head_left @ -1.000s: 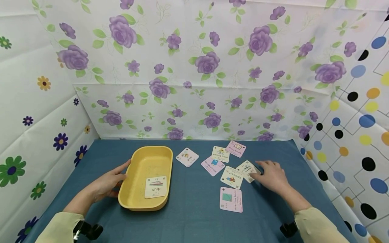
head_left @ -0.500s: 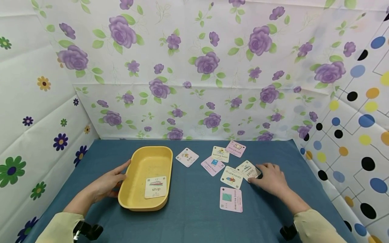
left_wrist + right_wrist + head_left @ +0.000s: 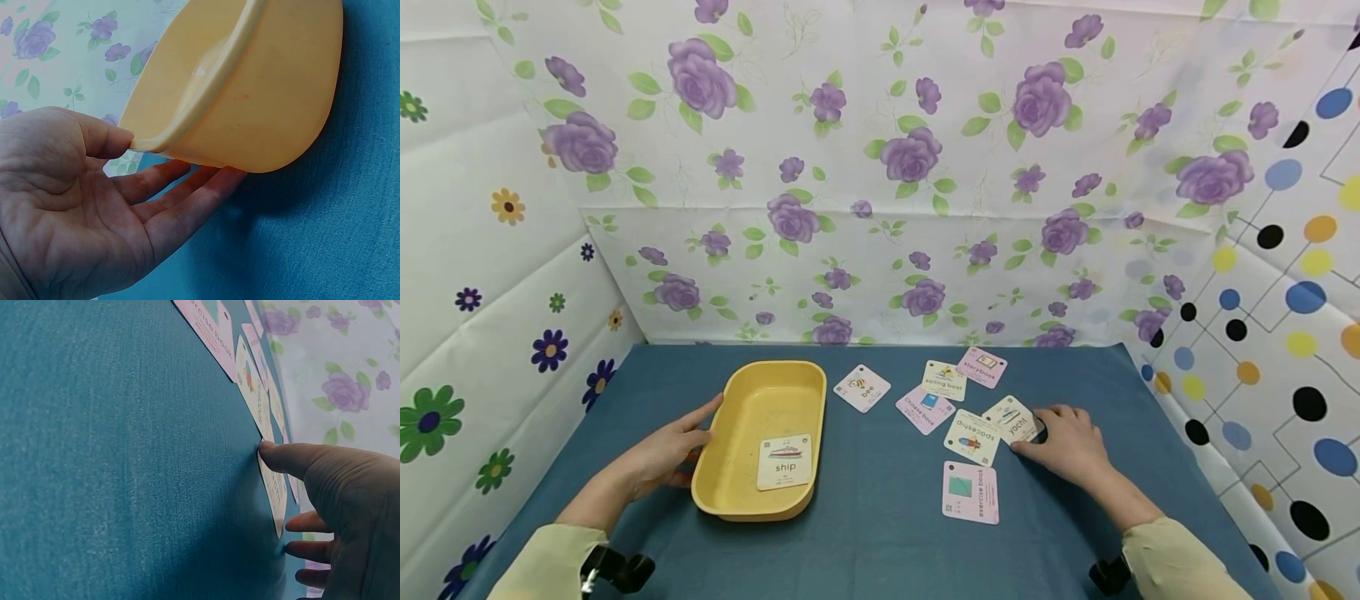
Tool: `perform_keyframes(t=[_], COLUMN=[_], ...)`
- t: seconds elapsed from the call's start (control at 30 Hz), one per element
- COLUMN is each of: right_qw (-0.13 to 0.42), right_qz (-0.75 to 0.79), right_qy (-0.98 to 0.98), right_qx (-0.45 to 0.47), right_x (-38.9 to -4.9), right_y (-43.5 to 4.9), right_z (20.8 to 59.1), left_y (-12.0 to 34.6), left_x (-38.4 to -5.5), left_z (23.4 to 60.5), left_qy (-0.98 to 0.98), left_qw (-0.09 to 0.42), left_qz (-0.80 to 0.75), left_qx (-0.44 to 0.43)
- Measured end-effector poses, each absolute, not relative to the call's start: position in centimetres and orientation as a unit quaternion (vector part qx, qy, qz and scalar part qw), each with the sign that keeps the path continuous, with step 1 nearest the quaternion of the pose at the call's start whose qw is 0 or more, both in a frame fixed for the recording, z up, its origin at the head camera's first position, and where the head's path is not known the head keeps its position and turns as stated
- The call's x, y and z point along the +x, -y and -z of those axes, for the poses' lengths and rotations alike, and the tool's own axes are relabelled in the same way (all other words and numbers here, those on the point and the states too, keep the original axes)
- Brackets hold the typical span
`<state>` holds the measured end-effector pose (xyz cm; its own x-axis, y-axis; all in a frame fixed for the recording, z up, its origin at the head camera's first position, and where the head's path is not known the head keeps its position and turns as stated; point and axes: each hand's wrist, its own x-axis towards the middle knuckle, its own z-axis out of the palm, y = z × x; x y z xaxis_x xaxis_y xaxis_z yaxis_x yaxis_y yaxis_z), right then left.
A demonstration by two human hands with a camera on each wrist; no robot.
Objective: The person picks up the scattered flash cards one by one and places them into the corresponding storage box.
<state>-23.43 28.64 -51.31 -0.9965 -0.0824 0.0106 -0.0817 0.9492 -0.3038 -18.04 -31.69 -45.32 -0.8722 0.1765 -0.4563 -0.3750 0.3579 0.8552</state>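
- We see the right hand (image 3: pixel 1063 443) with its fingers spread: in the right wrist view the thumb touches one edge of the yacht card (image 3: pixel 1011 417), while the other fingers stand near the opposite edge (whether the index finger meets it, we cannot tell).
- That card lies flat on the right of the tabletop (image 3: pixel 880 550), overlapping the spaceship card (image 3: pixel 972 439) at a corner; we judge that lifting it could drag its neighbour along.
- We also think something so thin gives fingertips little to catch, so the thumb could slip off or merely skew the card.
- The left hand (image 3: pixel 662 454) pinches the rim of the yellow tub (image 3: pixel 767 400), thumb on top and fingers underneath; too hard a pull there could, we judge, tilt the tub and slide the ship card (image 3: pixel 785 462) inside it.
- Nearest the right hand we read "yacht", then "spaceship" (upside down to us); in the tub, "ship".
- Farther out we read "exercise book" on the exercise book card (image 3: pixel 970 493), "Chinese book" on the Chinese book card (image 3: pixel 925 410), "sailing boat" on the sailing boat card (image 3: pixel 944 381), "storybook" on the storybook card (image 3: pixel 982 367) and "bee" on the bee card (image 3: pixel 862 388).
- The smaller print is too tiny for us, and we find no legible brand.
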Motion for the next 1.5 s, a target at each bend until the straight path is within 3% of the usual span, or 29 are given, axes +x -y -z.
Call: perform_keyframes(t=[1.5], right_qw=[-0.011], right_qz=[0.185], right_qy=[-0.983], right_qx=[0.002], right_x=[-23.95], right_y=[-27.96], right_z=[51.36], left_y=[31.5], left_x=[-17.94], left_z=[45.02], left_qy=[-0.787], left_qw=[0.248], left_qz=[-0.562], left_qx=[-0.065])
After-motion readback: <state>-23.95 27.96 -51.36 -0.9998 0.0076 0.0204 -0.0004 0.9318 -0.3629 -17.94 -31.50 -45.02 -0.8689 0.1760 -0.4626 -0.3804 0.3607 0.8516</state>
